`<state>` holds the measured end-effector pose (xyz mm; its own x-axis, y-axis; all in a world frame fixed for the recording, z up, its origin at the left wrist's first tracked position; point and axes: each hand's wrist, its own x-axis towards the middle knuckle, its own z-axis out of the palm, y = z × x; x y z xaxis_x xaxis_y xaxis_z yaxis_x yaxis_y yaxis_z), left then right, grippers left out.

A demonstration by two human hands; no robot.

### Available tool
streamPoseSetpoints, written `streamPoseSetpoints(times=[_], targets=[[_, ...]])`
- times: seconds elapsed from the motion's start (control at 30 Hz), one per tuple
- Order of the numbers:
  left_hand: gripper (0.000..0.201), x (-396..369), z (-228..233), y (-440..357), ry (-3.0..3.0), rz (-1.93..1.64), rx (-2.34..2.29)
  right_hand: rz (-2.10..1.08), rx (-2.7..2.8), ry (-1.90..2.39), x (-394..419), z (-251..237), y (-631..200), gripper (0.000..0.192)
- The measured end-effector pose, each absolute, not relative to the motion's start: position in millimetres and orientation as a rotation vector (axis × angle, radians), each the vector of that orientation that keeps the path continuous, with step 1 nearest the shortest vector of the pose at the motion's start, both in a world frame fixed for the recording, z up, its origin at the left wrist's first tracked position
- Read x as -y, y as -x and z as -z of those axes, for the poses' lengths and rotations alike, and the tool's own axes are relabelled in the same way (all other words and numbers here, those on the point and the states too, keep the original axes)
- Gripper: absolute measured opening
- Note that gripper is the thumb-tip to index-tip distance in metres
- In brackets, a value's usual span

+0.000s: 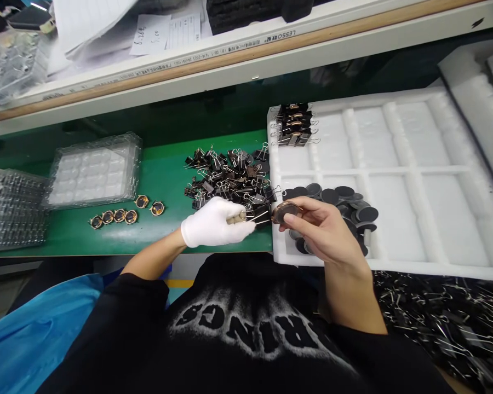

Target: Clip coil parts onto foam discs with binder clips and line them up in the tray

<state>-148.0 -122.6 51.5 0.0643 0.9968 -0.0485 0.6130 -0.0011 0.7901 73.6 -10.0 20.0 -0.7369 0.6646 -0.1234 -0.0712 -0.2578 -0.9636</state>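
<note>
A round disc [286, 211], brownish and flat, is pinched between the thumb and fingertips of the bare right hand [318, 227], at the near left corner of a white foam tray [414, 180]. The fingers are curled narrowly round the disc's edge. Just to the left of it, a binder clip [258, 215] is gripped by the gloved left hand [213, 224]; the fingers are closed on it, and its black body juts out toward the disc, almost touching it. Whether a small tan piece seen at the glove's fingertips is part of the clip cannot be told.

Just beyond the left fingers, a heap of black clips [230, 178] with wire handles is spread on the green mat [164, 180]. Just beyond and right of the right fingers, a pile of dark pads [345, 200] is held in a tray compartment. Farther beyond, in the tray's far left compartment, a row of clipped pieces [294, 125] is stacked.

Well to the left of the gloved hand, a line of small amber rings [125, 213] is laid on the mat, with a clear blister tray [92, 171] behind it and more such trays [12, 210] at the far left edge. Below the right wrist, loose clips [443, 323] are seen under the bench. A shelf [238, 54] with papers [164, 33] is set above.
</note>
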Motion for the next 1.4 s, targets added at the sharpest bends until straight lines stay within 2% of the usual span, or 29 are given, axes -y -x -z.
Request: streamPoseSetpoints(times=[0.23,0.6,0.8,0.9,1.07,1.17,1.3,1.4], targets=[[0.041,122.8,-58.4,147.6,-1.678,-0.602,-1.531,-1.97,1.814,0.699,-10.6,-30.5,-81.3,0.023],[0.045,111.7,-55.3,152.0,-1.72,-0.496,-1.49,-1.928,1.846,0.728,-7.9,-30.0,-74.8,0.028],[0.04,110.8,-64.5,159.8,-1.743,-0.311,-1.443,-1.886,1.865,0.655,-6.7,-24.8,-74.4,0.016],[0.037,120.2,-67.1,176.7,-1.774,-0.262,-1.629,-1.862,1.646,0.574,0.9,-15.9,-71.4,0.014],[0.041,139.8,-47.6,244.2,-1.726,-0.107,-2.459,-2.119,0.906,0.513,21.4,-7.7,-55.8,0.021],[0.038,146.8,-24.4,285.4,-1.692,0.033,-2.39,-2.214,0.739,0.577,30.7,-6.7,-43.7,0.023],[0.036,152.8,-4.0,315.8,-1.698,-0.204,-2.198,-2.31,0.677,0.635,36.5,-4.3,-34.1,0.021],[0.034,158.7,-9.2,319.9,-1.606,-0.379,-2.17,-2.33,0.79,0.655,39.1,-0.6,-34.9,0.018]])
